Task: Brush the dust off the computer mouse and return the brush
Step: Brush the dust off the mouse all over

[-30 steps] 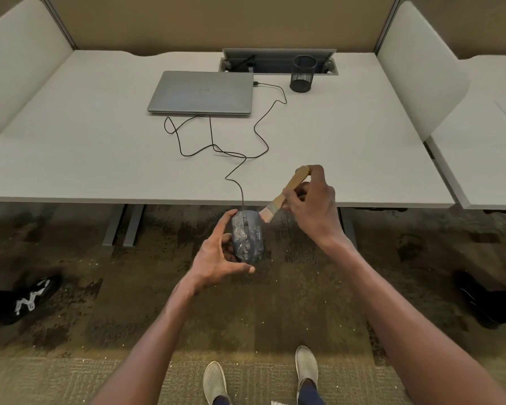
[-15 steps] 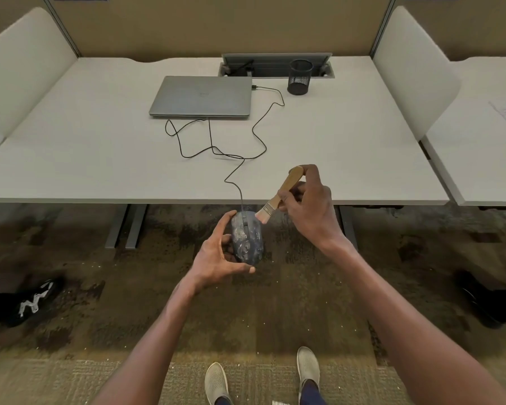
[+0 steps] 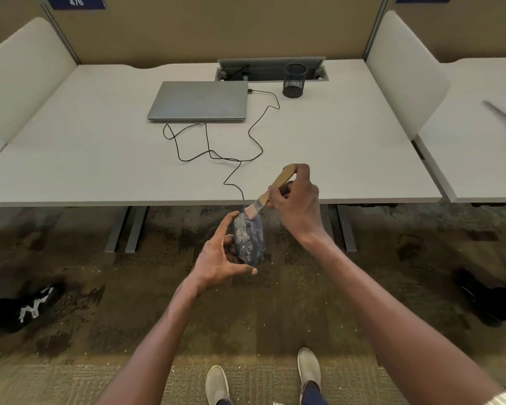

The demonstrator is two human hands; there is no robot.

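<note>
My left hand point(image 3: 219, 255) grips a dark wired computer mouse point(image 3: 250, 239), dusted with pale patches, in the air just in front of the desk's near edge. A small brush point(image 3: 270, 192) with a wooden handle and metal ferrule is held in my right hand point(image 3: 297, 206). Its bristles touch the mouse's far end near the scroll wheel. The mouse's black cable point(image 3: 231, 159) snakes over the white desk point(image 3: 100, 147) to a closed grey laptop point(image 3: 200, 100).
A black mesh pen cup point(image 3: 294, 80) stands at the back, beside a cable hatch point(image 3: 270, 67). White dividers point(image 3: 403, 74) flank the desk. Below are carpet, my shoes point(image 3: 216, 384), and other people's dark shoes point(image 3: 32, 305) at left and right.
The brush has slid slightly left along the mouse's far end, its bristles now on the top near the wheel. My left hand keeps the mouse in the same spot.
</note>
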